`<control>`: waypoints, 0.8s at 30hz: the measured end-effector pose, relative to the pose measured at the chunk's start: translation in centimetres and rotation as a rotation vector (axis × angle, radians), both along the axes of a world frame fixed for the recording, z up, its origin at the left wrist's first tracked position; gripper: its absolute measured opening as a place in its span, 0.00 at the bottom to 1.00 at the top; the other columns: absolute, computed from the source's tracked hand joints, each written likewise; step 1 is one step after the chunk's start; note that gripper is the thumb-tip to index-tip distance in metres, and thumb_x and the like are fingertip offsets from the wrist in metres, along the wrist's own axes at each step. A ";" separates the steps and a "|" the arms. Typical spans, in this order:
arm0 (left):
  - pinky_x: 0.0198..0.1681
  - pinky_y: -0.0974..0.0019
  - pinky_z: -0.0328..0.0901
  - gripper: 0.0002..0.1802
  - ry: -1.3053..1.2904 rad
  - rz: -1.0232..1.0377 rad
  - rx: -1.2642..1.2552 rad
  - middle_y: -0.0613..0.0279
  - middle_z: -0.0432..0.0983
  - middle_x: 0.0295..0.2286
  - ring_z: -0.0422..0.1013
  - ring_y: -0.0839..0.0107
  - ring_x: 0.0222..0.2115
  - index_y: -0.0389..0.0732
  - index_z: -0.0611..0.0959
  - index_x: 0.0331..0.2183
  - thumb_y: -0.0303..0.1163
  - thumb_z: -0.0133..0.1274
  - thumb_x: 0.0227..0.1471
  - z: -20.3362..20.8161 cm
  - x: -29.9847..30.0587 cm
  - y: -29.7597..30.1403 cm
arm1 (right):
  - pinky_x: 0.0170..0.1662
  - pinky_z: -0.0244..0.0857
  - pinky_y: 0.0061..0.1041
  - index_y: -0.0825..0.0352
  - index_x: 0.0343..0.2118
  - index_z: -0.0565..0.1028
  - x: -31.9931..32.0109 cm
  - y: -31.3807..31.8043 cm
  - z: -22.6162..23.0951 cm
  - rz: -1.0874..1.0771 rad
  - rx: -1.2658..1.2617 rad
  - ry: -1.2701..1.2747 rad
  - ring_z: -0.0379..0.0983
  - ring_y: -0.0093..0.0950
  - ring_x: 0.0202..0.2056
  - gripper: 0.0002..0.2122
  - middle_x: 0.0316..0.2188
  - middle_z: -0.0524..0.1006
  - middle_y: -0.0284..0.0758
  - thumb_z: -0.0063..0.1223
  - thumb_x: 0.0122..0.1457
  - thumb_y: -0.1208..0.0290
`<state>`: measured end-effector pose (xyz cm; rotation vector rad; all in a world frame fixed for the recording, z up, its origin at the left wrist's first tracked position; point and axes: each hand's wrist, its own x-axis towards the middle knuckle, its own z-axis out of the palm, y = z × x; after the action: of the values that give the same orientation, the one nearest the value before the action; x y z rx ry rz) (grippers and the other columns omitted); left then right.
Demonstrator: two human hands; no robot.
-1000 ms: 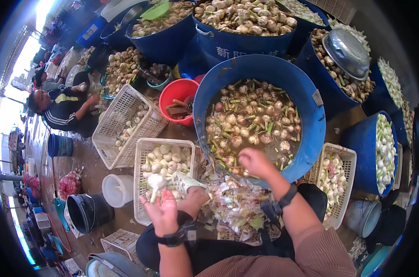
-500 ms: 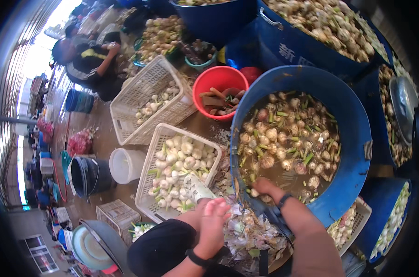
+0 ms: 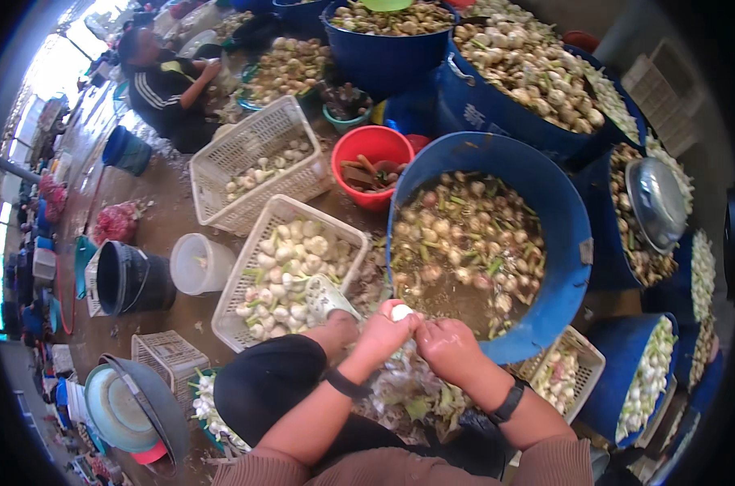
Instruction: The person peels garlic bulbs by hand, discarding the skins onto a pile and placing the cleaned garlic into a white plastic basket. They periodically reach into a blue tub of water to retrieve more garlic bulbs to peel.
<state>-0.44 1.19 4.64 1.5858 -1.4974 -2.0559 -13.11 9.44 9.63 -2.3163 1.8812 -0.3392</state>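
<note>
Over the pile of loose garlic skins in front of me, my two hands meet. My left hand is closed round a white garlic bulb, whose pale top shows above the fingers. Against it, my right hand is closed too, fingers curled in at the bulb's side; their tips are hidden. Just beyond stands the big blue tub, with unpeeled garlic bulbs in murky water. Left of my hands, a white plastic crate holds cleaned garlic bulbs, and a perforated pale scoop leans at its edge.
A red bucket with tools stands behind the crate, beside another white crate. More blue tubs full of garlic line the back and right. A white bucket and black bucket stand left. Another person sits far left.
My right hand has come up out of the tub's water and moved left to my left hand. My left hand, spread and raised before, is now closed round a bulb. The view has shifted.
</note>
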 end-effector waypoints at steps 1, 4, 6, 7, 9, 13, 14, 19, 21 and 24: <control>0.28 0.77 0.62 0.21 0.024 -0.027 0.088 0.66 0.72 0.27 0.67 0.80 0.25 0.35 0.70 0.40 0.34 0.55 0.44 0.9 0.0 -0.5 | 0.23 0.64 0.30 0.67 0.27 0.71 0.3 0.1 0.2 -0.015 0.009 -0.040 0.70 0.34 0.21 0.06 0.17 0.71 0.35 0.47 0.45 0.74; 0.28 0.77 0.61 0.16 0.052 -0.117 0.152 0.68 0.72 0.28 0.66 0.82 0.26 0.37 0.73 0.37 0.36 0.52 0.46 1.2 0.5 -0.6 | 0.21 0.65 0.26 0.66 0.27 0.71 0.3 0.7 0.4 -0.142 0.181 -0.084 0.70 0.32 0.19 0.05 0.19 0.73 0.35 0.44 0.46 0.75; 0.28 0.77 0.61 0.15 0.205 -0.136 0.274 0.69 0.71 0.28 0.66 0.81 0.26 0.38 0.73 0.38 0.36 0.49 0.49 1.6 0.2 -0.6 | 0.19 0.65 0.26 0.69 0.27 0.71 -0.6 1.2 -0.8 -0.256 0.162 -0.314 0.70 0.34 0.18 0.05 0.21 0.74 0.41 0.44 0.50 0.74; 0.34 0.75 0.62 0.17 0.238 -0.201 0.245 0.67 0.71 0.33 0.66 0.80 0.31 0.38 0.71 0.42 0.37 0.46 0.52 4.0 0.1 -0.8 | 0.20 0.65 0.27 0.69 0.28 0.71 -0.5 1.2 -1.4 -0.555 0.375 -0.901 0.70 0.35 0.19 0.06 0.23 0.74 0.43 0.44 0.51 0.73; 0.37 0.75 0.61 0.20 0.332 -0.209 0.191 0.65 0.70 0.35 0.65 0.79 0.35 0.38 0.69 0.45 0.39 0.45 0.52 3.8 0.3 -0.9 | 0.24 0.65 0.28 0.70 0.29 0.73 -0.3 1.8 -1.5 -0.892 0.516 -1.504 0.71 0.33 0.21 0.09 0.25 0.74 0.43 0.44 0.55 0.70; 0.47 0.72 0.58 0.28 0.421 -0.384 -0.093 0.61 0.66 0.45 0.63 0.74 0.44 0.37 0.64 0.52 0.34 0.49 0.50 4.3 1.8 -0.6 | 0.29 0.64 0.21 0.71 0.26 0.74 1.1 2.7 -0.5 -0.442 -0.032 -0.608 0.71 0.21 0.25 0.10 0.25 0.75 0.34 0.44 0.58 0.71; 0.48 0.72 0.57 0.30 0.386 -0.539 -0.385 0.60 0.66 0.46 0.63 0.71 0.44 0.36 0.63 0.52 0.30 0.51 0.48 4.7 1.7 -0.4 | 0.29 0.64 0.21 0.71 0.26 0.74 0.8 2.8 -1.0 -0.454 -0.034 -0.605 0.71 0.21 0.25 0.10 0.25 0.75 0.34 0.44 0.58 0.71; 0.52 0.60 0.56 0.27 0.301 -0.671 -1.031 0.51 0.65 0.46 0.62 0.56 0.48 0.42 0.73 0.44 0.21 0.53 0.36 7.0 1.7 0.1 | 0.30 0.65 0.19 0.69 0.31 0.73 -0.6 2.6 -1.8 -1.035 0.551 -1.875 0.71 0.20 0.29 0.07 0.28 0.75 0.32 0.46 0.56 0.71; 0.52 0.59 0.57 0.25 0.326 -0.642 -1.054 0.51 0.67 0.44 0.63 0.54 0.46 0.42 0.73 0.43 0.21 0.53 0.37 6.0 1.3 0.3 | 0.30 0.65 0.19 0.70 0.33 0.72 -0.4 2.7 -1.6 -1.043 0.523 -1.995 0.71 0.19 0.29 0.07 0.29 0.74 0.32 0.46 0.56 0.71; 0.48 0.59 0.61 0.17 0.366 -0.427 -1.093 0.55 0.72 0.39 0.68 0.56 0.40 0.40 0.74 0.41 0.23 0.51 0.44 3.8 1.7 0.2 | 0.32 0.65 0.18 0.69 0.36 0.70 1.2 3.0 -1.0 -0.862 0.327 -2.331 0.70 0.19 0.31 0.09 0.33 0.73 0.32 0.46 0.57 0.70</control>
<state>1.26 1.40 8.49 0.4740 -2.2849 -1.0962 -11.95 12.43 8.67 0.1648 0.9141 -1.5100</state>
